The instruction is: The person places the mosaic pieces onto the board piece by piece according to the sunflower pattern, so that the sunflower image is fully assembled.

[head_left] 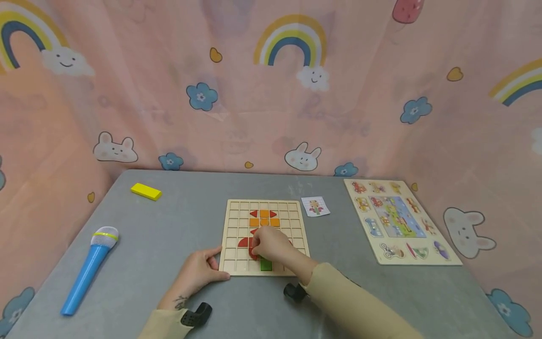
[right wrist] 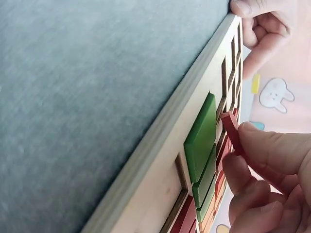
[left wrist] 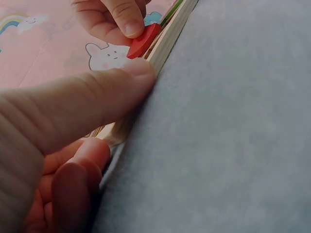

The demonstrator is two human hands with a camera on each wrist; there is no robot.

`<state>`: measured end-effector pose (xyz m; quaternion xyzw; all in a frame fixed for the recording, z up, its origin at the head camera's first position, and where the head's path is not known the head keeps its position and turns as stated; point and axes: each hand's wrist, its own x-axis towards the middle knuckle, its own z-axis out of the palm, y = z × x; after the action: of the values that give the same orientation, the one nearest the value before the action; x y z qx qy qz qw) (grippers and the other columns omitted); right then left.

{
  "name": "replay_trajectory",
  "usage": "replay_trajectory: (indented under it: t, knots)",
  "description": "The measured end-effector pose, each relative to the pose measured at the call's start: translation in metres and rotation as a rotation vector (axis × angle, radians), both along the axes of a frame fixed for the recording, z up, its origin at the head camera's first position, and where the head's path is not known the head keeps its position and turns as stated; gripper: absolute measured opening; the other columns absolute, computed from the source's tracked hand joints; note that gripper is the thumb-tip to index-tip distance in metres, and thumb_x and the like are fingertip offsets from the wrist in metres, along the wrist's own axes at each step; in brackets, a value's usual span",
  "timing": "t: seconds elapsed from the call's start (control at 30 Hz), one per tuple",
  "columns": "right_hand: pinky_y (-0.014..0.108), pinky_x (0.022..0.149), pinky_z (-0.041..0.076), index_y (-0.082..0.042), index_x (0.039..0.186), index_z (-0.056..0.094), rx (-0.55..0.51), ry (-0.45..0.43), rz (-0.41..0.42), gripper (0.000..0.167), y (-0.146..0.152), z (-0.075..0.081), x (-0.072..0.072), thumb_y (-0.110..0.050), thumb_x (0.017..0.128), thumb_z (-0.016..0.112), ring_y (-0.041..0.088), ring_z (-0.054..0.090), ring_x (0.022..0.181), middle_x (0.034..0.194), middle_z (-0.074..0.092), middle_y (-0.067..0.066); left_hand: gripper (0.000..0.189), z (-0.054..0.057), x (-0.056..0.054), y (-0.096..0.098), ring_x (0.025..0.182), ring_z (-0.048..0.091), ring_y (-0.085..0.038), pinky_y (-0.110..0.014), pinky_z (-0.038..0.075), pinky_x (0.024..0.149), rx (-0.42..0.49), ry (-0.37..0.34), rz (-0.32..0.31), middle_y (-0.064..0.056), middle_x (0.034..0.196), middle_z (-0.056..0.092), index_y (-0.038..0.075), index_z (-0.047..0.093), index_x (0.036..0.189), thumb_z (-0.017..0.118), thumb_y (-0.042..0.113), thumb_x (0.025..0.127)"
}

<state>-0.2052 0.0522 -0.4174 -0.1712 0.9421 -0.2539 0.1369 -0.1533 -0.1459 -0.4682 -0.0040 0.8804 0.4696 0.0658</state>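
A wooden grid board (head_left: 237,267) lies on the grey table, with orange squares (head_left: 264,213), red pieces (head_left: 243,242) and a green square (head_left: 266,265) set in its cells. My right hand (head_left: 273,244) is over the lower middle of the board and pinches a red curved-edge piece (right wrist: 232,133) between thumb and finger; in the right wrist view the piece is tilted above the cells. My left hand (head_left: 196,272) grips the board's lower left corner, thumb (left wrist: 112,94) along the near edge and fingers at the side. My right hand hides part of the pattern.
A small picture card (head_left: 315,206) lies right of the board, and a wooden picture puzzle (head_left: 364,226) farther right. A blue toy microphone (head_left: 86,275) and a yellow block (head_left: 146,191) are on the left. A patterned pink cloth (head_left: 271,122) hangs behind the table.
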Motion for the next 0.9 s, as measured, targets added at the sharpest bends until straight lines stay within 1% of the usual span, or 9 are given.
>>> replay_trajectory:
  t: [0.1, 0.27, 0.33, 0.43, 0.57, 0.7, 0.8, 0.9]
  knots:
    - [0.025, 0.05, 0.036, -0.015, 0.063, 0.064, 0.029, 0.01, 0.009, 0.017, 0.0, 0.0, 0.0, -0.013, 0.079, 0.071, 0.012, 0.046, 0.055, 0.061, 0.056, -0.005, 0.078, 0.001, 0.0, 0.0, 0.052, 0.044, -0.012, -0.024, 0.034, 0.046, -0.006, -0.003, 0.004, -0.001, 0.06, 0.052, -0.001, 0.056, 0.126, 0.087, 0.013, 0.057]
    - [0.026, 0.052, 0.038, -0.017, 0.064, 0.064, 0.056, 0.013, 0.052, 0.015, 0.0, 0.002, 0.0, -0.014, 0.075, 0.074, 0.011, 0.048, 0.057, 0.062, 0.056, -0.007, 0.077, 0.001, 0.001, -0.001, 0.052, 0.044, -0.012, -0.024, 0.033, 0.047, -0.011, -0.002, 0.004, 0.0, 0.06, 0.052, 0.0, 0.056, 0.126, 0.087, 0.013, 0.057]
    - [0.026, 0.052, 0.037, -0.017, 0.063, 0.064, 0.069, 0.015, 0.072, 0.016, 0.0, 0.002, 0.0, -0.015, 0.074, 0.075, 0.011, 0.047, 0.057, 0.061, 0.056, -0.007, 0.077, 0.001, 0.001, -0.001, 0.052, 0.043, -0.012, -0.024, 0.033, 0.046, -0.01, -0.003, 0.004, 0.0, 0.059, 0.052, 0.0, 0.056, 0.126, 0.087, 0.014, 0.057]
    - [0.025, 0.05, 0.036, -0.016, 0.06, 0.061, 0.104, 0.038, 0.087, 0.02, -0.001, 0.003, 0.0, -0.015, 0.074, 0.075, 0.011, 0.046, 0.056, 0.058, 0.053, -0.006, 0.077, 0.002, 0.001, 0.0, 0.051, 0.043, -0.012, -0.024, 0.033, 0.046, -0.008, -0.007, 0.005, -0.001, 0.059, 0.051, 0.0, 0.056, 0.127, 0.087, 0.014, 0.057]
    - [0.025, 0.049, 0.034, -0.016, 0.058, 0.058, 0.128, 0.051, 0.069, 0.025, 0.0, 0.001, 0.0, -0.017, 0.075, 0.075, 0.011, 0.045, 0.054, 0.055, 0.05, -0.005, 0.077, 0.002, 0.002, 0.0, 0.051, 0.043, -0.012, -0.024, 0.033, 0.046, -0.004, -0.01, 0.008, 0.0, 0.059, 0.052, 0.0, 0.056, 0.126, 0.087, 0.013, 0.057]
    - [0.026, 0.049, 0.033, -0.015, 0.059, 0.056, 0.122, 0.039, 0.035, 0.025, 0.006, 0.002, -0.003, -0.017, 0.078, 0.072, 0.012, 0.045, 0.053, 0.055, 0.049, -0.004, 0.077, 0.002, 0.002, 0.0, 0.05, 0.043, -0.011, -0.024, 0.033, 0.046, -0.01, -0.011, 0.01, -0.001, 0.059, 0.052, 0.0, 0.056, 0.126, 0.087, 0.013, 0.057]
    - [0.027, 0.049, 0.033, -0.015, 0.062, 0.057, 0.094, 0.057, -0.002, 0.022, 0.014, 0.006, -0.01, -0.017, 0.081, 0.067, 0.013, 0.045, 0.053, 0.059, 0.05, -0.003, 0.078, 0.001, 0.002, 0.0, 0.05, 0.043, -0.012, -0.024, 0.033, 0.046, -0.011, -0.011, 0.01, -0.001, 0.059, 0.052, 0.0, 0.056, 0.127, 0.087, 0.013, 0.057]
    - [0.028, 0.049, 0.035, -0.014, 0.068, 0.059, 0.04, 0.107, -0.056, 0.018, 0.024, 0.01, -0.019, -0.019, 0.084, 0.064, 0.014, 0.047, 0.055, 0.063, 0.053, -0.001, 0.078, 0.001, 0.001, -0.001, 0.051, 0.043, -0.012, -0.024, 0.034, 0.046, -0.007, -0.009, 0.007, -0.001, 0.059, 0.052, 0.0, 0.055, 0.127, 0.087, 0.014, 0.057]
